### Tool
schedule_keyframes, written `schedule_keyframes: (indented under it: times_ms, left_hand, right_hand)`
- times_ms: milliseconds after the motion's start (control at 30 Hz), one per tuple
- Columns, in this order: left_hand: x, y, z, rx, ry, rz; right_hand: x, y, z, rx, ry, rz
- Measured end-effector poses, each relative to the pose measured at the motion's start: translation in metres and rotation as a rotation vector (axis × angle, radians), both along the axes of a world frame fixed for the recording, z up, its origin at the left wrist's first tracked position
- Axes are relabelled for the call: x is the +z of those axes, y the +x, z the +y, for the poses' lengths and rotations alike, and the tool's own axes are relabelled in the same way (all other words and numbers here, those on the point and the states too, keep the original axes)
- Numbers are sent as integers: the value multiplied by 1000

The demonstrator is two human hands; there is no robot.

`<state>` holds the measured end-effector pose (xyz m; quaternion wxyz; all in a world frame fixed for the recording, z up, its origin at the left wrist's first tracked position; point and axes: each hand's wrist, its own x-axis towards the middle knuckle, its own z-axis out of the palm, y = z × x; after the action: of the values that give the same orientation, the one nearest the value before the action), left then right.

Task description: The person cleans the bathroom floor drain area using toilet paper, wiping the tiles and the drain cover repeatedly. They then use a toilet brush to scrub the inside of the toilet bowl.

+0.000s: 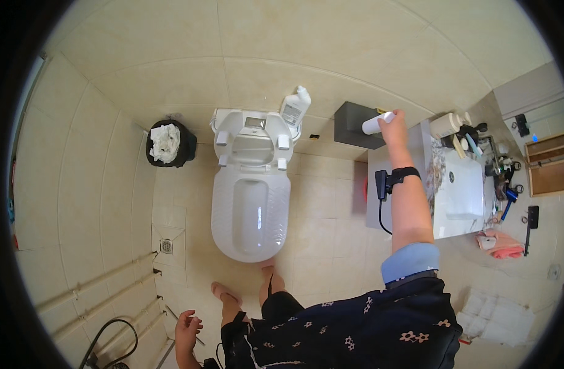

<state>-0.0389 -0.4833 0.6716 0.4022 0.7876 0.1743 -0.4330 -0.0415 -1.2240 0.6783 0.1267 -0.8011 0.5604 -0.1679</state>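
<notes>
My right hand (395, 131) reaches out at the upper right, its fingers closed around a small white cylinder (372, 126). The cylinder lies sideways in front of a dark grey wall-mounted box (349, 127); whether the two touch, I cannot tell. Low in the view, my left hand (188, 326) hangs with loosely curled fingers slightly apart and nothing in it. Ahead of me is a white squat toilet (221, 210) with its raised seat frame (231, 124) folded back. A white cleaner bottle (295, 108) stands at its rear right.
Left of the toilet is a black-lined bin (189, 143) holding crumpled paper. A washbasin (466, 189) and its cluttered counter flank my right arm. Pipes (97, 286) run along the left wall near a floor drain (166, 246). A black hose (133, 328) curves at lower left.
</notes>
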Motion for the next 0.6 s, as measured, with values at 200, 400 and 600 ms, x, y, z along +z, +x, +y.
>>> schedule_keyframes:
  times_ms: [200, 400, 600]
  left_hand:
    - [-1, -19, -17, -71, 63, 11]
    - [3, -26, -22, -102, 92, -27]
    - [16, -24, -37, -13, 70, -19]
  right_hand:
    - [-28, 10, -61, 80, -154, -19]
    - [-59, 15, -116, 188, -129, 17]
    - [-62, 15, -107, 213, -145, 89]
